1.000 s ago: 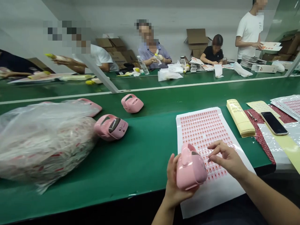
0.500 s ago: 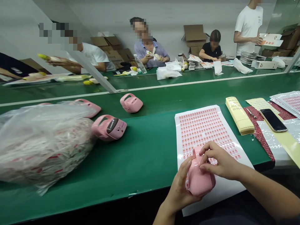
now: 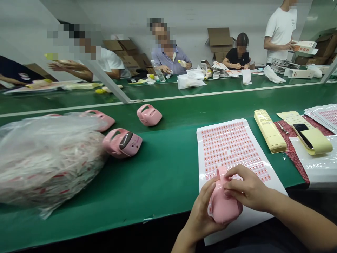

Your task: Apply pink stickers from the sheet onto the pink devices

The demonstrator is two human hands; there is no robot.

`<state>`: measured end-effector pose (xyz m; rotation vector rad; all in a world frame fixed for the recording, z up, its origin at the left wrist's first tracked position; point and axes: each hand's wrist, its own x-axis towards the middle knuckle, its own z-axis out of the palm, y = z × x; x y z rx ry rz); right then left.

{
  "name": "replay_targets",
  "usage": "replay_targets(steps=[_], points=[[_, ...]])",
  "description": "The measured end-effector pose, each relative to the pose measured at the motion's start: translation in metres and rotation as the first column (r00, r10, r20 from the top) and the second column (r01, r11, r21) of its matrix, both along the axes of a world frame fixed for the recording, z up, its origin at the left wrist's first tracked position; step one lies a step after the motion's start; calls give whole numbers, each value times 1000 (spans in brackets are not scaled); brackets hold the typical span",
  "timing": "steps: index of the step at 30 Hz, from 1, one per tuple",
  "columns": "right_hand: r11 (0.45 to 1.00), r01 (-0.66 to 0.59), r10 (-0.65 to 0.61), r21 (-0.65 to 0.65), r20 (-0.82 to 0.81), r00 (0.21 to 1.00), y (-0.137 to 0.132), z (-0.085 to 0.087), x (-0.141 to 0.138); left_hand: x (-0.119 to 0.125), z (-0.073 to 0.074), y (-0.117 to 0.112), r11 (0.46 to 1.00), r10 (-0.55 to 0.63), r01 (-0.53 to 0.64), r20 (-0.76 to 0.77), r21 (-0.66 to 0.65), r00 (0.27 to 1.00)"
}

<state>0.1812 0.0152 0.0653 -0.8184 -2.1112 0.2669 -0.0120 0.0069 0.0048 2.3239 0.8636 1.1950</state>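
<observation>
While the left hand (image 3: 202,214) cradles the pink device (image 3: 226,203) from beneath, its fingers curled up around the side, the right hand (image 3: 249,188) lies over the top with its fingers bent, pressing on the device's upper face. Both hands have hold of it, and it sits low over the near edge of the white sticker sheet (image 3: 252,219), tilted with its rounded end toward the camera. A second ago the right hand was lifted off it, pinching above the sheet; now it is down on the device, which rides a little lower.

The biggest change is at the counter's right end: a folded yellow sheet (image 3: 313,141) now lies across the phone (image 3: 298,130), leaving only its upper left part showing. Beside them are a stack of yellow label strips (image 3: 270,130) and small scissors (image 3: 283,128).

Along the green counter (image 3: 163,182), three more pink devices (image 3: 122,143) sit near a bulging clear plastic bag (image 3: 44,158), unchanged. Across the partition, a standing co-worker (image 3: 280,33) holds a printed box (image 3: 304,47), now folded closed.
</observation>
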Motion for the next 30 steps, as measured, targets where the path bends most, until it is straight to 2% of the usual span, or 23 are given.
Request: replay_targets(steps=[4, 11, 17, 23, 26, 28, 30], points=[[996, 0, -5, 85, 51, 999, -2, 2, 3, 2, 0, -1, 999, -26, 26, 35, -21, 999], [996, -39, 31, 85, 89, 996, -2, 0, 7, 4, 0, 1, 999, -30, 31, 50, -28, 998], [987, 10, -30, 159, 123, 992, -5, 1, 5, 4, 1, 2, 999, -22, 24, 71, -28, 997], [990, 54, -56, 131, 15, 998, -9, -4, 3, 5, 0, 2, 1000, -13, 15, 89, -17, 996], [996, 79, -75, 37, -106, 992, -11, -10, 1, 5, 0, 2, 1000, -19, 20, 68, -19, 998], [990, 68, -92, -122, -202, 975, -11, -12, 0, 5, 0, 1, 998, -39, 41, 56, -38, 998], [950, 13, -106, -312, -283, 953, -10, -12, -1, 6, 0, 0, 997, -56, 60, 56, -57, 997]])
